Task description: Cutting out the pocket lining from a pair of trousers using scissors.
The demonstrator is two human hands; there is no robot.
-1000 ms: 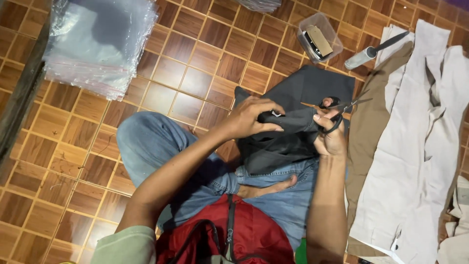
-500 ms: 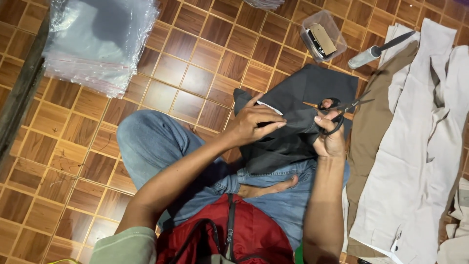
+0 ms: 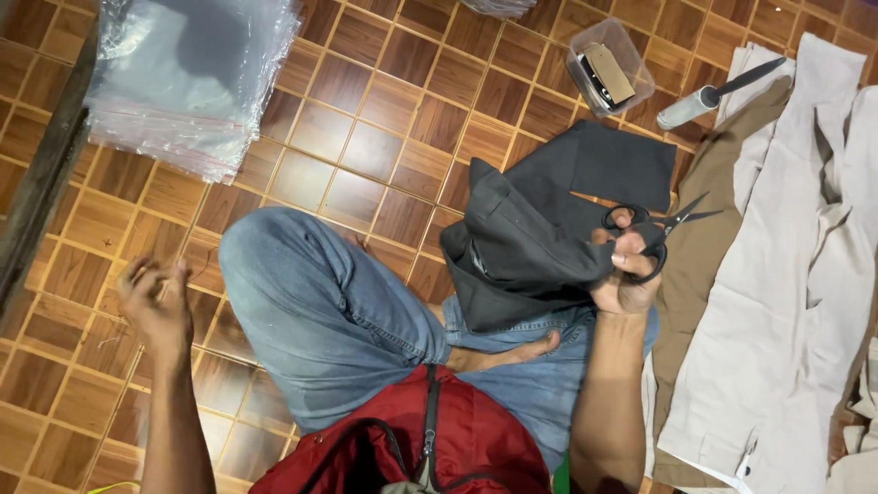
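Observation:
My right hand [image 3: 626, 279] grips black scissors [image 3: 660, 229] and pinches the edge of a dark grey garment [image 3: 526, 238] that hangs over my lap and trails onto the floor. My left hand [image 3: 155, 306] is far out to the left, low over the wooden floor, fingers spread, holding nothing that I can make out. I sit cross-legged in blue jeans [image 3: 320, 311], with a red bag [image 3: 412, 448] against my front.
A stack of clear plastic bags [image 3: 183, 82] lies at the top left. A small clear box [image 3: 608, 69] and a lint roller [image 3: 704, 96] sit at the top right. Beige and brown garments [image 3: 777, 274] cover the floor on the right.
My left hand let go of the dark garment and swung out to the far left over the floor. The garment now hangs from my right hand alone.

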